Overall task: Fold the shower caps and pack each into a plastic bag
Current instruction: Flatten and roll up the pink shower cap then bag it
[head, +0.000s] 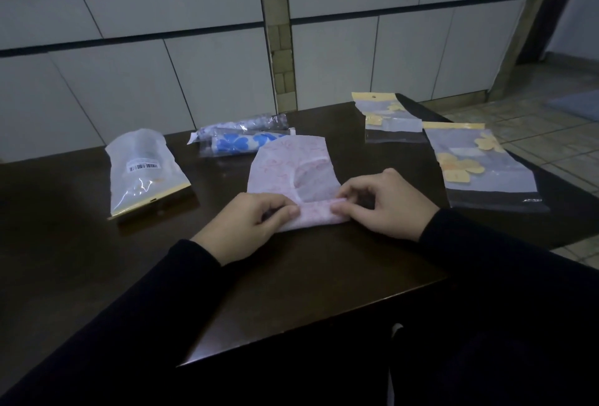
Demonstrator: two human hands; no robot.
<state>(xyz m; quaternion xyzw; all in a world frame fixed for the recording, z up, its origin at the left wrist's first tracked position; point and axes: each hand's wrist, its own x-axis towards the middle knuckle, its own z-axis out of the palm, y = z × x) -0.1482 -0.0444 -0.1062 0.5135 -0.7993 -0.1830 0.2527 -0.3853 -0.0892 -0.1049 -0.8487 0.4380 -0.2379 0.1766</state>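
Head view: dark brown wooden table (97, 260) with pale pink patterned plastic shower cap (285, 162) lying flat at centre, near edge turned up into a narrow roll. Left hand (246, 227) and right hand (385, 204) both curled on that rolled edge, fingertips and thumbs pinching it from either end, hands close together. Step in hand, as judged: folding/rolling the pink cap from the near edge toward the far edge; most of the cap not yet rolled. Two empty clear plastic bags with yellow flower print, far one (392, 120) and near one (479, 166), to the right, well apart from the cap. Already packed, by appearance: blue-flowered cap rolled in clear bag (240, 143) and grey patterned roll in clear bag (243, 123) just beyond the pink cap; frosted bag with barcode label (142, 169) to the left. Next move calls for even rolling with both hands, keeping the slippery film tight and straight, narrow enough for a bag mouth.
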